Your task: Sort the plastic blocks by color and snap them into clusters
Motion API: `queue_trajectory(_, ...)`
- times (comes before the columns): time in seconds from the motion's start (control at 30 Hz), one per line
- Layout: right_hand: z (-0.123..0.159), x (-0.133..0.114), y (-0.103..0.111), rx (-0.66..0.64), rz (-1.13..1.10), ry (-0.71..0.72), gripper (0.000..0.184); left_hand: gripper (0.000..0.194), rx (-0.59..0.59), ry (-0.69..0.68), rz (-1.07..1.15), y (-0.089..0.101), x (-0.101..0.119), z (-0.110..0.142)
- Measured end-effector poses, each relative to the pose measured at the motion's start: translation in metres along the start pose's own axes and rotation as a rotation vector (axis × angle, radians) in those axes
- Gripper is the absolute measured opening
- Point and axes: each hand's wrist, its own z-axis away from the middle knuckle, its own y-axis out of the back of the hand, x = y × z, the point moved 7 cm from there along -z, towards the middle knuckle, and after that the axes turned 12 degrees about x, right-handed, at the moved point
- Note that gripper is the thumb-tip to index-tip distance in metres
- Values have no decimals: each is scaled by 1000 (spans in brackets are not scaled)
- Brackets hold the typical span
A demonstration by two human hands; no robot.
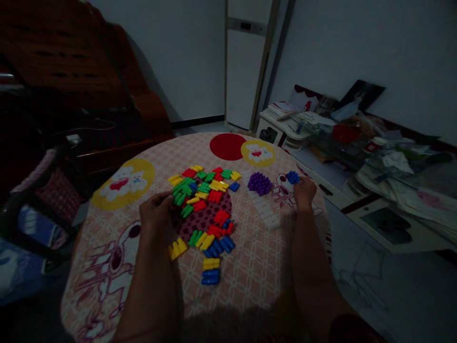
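While the right hand (pixel 305 192) has curled fingers (pixel 299 187) touching the blue bunch (pixel 293 177) near the right edge of the bench (pixel 250 271), the left hand (pixel 157 210) is by green blocks (pixel 183 187); I can't tell if either grips; this looks like gathering colours; next calls for gentle fingers.

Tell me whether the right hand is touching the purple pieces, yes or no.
No, the purple pieces lie apart from the right hand, which is at a blue cluster.
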Motion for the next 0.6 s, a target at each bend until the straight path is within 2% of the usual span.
queue_trajectory(0.17,5,-15,20,94,-37,38,48,37,-14,-30,41,-1,-1,1)
queue_trajectory(0.23,9,-32,28,138,-73,85,47,36,-1,-50,64,-1,1,2)
queue_trajectory(0.33,19,-65,34,145,-160,165,43,32,83,-110,34,6,6,-1)
queue_trajectory(0.47,46,-109,30,48,-331,267,37,30,154,-235,-141,18,12,-12)
queue_trajectory(0.53,68,-132,24,-46,-443,349,34,28,156,-277,-187,21,13,-16)
queue_trajectory(0.6,93,-158,16,-167,-540,452,32,24,130,-255,-179,20,9,-18)
